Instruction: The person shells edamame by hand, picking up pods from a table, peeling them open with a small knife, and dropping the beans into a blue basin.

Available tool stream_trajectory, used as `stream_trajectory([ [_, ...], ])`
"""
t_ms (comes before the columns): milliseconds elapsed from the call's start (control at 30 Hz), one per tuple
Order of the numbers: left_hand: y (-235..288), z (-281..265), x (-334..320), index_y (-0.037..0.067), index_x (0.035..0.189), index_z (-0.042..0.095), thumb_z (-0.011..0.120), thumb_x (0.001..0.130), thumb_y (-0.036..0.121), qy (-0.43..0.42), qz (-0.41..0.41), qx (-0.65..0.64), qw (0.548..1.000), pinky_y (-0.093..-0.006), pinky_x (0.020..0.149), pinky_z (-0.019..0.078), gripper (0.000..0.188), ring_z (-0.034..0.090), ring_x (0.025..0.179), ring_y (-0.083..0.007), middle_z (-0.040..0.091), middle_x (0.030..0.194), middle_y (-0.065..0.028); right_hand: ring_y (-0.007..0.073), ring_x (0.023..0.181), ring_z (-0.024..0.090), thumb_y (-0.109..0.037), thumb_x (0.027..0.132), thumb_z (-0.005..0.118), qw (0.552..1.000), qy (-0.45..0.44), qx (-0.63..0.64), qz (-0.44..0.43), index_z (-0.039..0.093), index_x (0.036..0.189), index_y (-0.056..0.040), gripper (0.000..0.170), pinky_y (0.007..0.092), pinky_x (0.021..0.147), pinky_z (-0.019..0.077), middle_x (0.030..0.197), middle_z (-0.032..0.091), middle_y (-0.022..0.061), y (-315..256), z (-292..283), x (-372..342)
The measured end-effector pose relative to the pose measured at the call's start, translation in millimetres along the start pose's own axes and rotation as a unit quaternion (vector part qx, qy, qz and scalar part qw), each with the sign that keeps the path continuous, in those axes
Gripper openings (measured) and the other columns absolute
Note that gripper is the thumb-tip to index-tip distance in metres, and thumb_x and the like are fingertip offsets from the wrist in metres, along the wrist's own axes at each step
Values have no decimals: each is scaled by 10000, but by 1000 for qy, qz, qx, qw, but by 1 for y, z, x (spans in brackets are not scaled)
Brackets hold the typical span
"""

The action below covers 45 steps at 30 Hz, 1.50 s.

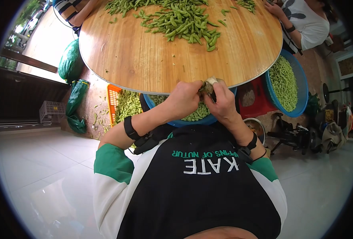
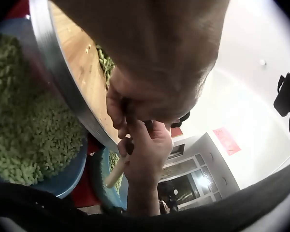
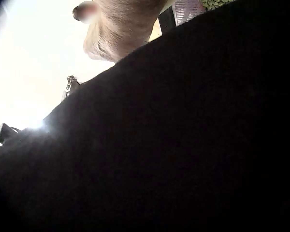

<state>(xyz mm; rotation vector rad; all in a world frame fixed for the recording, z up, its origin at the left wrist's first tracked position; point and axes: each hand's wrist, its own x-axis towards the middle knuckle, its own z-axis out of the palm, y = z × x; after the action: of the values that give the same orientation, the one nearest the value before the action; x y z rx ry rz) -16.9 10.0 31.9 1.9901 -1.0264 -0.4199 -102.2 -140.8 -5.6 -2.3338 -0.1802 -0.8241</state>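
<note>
In the head view both hands meet at the table's near edge. The left hand [image 1: 184, 99], fingers curled, pinches a small dark greenish-brown item [image 1: 206, 89]. Against it the right hand [image 1: 224, 104] holds its bent fingers, with something whitish [image 1: 211, 81] at their tips. The left wrist view shows the left hand [image 2: 152, 92] close over the right hand [image 2: 147, 159], where a pale, stick-like thing [image 2: 117, 173] juts out; what it is cannot be told. Dark cloth fills most of the right wrist view, with part of a hand [image 3: 121, 29] above it.
Green pods [image 1: 180, 24] lie heaped across the round wooden table [image 1: 144, 59]. Below its edge stand an orange basket [image 1: 113, 99] of pods and a blue basin [image 1: 302, 87] of shelled beans, with another basin under the hands. Two people sit at the far sides.
</note>
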Motion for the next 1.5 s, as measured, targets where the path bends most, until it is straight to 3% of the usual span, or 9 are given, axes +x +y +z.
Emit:
stream_trajectory([
  [300,3,-1,-6,-55,846,558,528,755,36,0,-63,-40,997,-483,654,476,132,587,747,-464,601,746,-280,377,670,568,-7,712,642,1000,-11,14,19,525,955,13,271,406,563,476,808,531,178,4,5,-2],
  [367,-7,-2,-14,-60,908,564,513,791,6,-48,-84,-61,993,-363,572,492,144,657,636,-251,622,679,-183,372,655,562,-3,720,633,999,-14,36,26,529,946,9,249,399,558,467,804,534,174,4,6,-2],
  [467,-10,-10,-24,-61,941,567,498,803,-6,-68,-124,-115,983,-339,581,498,164,669,667,-198,633,699,-164,351,653,552,2,739,620,983,-53,134,116,539,929,4,206,378,582,454,808,544,167,-1,7,-2],
  [667,-13,-23,-44,-40,941,565,513,815,-12,61,-13,84,995,-375,558,477,138,618,632,-332,593,696,-182,289,685,565,-4,753,637,970,-87,190,124,553,917,9,185,340,624,445,764,545,145,-2,3,-1],
  [867,-16,-17,-45,-7,959,536,552,802,2,101,132,176,970,-466,636,461,158,566,744,-411,562,779,-215,118,604,562,-26,832,614,883,-119,349,291,559,918,14,110,274,548,446,709,567,61,-7,9,1],
  [1100,-34,-39,-49,-7,947,573,576,785,-5,101,55,132,985,-427,633,465,163,576,729,-371,562,785,-186,64,579,538,-56,881,581,875,-111,358,305,569,958,9,101,226,507,427,724,594,29,-5,8,-2],
  [1267,-41,-113,-78,18,904,625,555,807,60,-68,-110,385,914,-450,751,468,127,574,849,-359,583,819,-170,55,559,505,-90,916,549,822,-81,436,358,557,1041,8,159,209,471,393,764,600,36,9,-3,5],
  [1333,-37,-118,-61,20,909,623,561,812,74,-6,-29,367,930,-447,749,468,128,573,842,-363,584,828,-167,53,542,483,-126,946,507,743,-54,536,396,534,1111,2,211,198,446,367,801,599,51,14,-5,7],
  [1500,-60,-93,40,28,913,614,566,819,93,119,47,225,966,-446,762,456,124,559,884,-378,581,879,-180,57,535,482,-148,966,466,766,-52,517,379,515,1148,2,241,190,432,354,821,596,64,20,9,7],
])
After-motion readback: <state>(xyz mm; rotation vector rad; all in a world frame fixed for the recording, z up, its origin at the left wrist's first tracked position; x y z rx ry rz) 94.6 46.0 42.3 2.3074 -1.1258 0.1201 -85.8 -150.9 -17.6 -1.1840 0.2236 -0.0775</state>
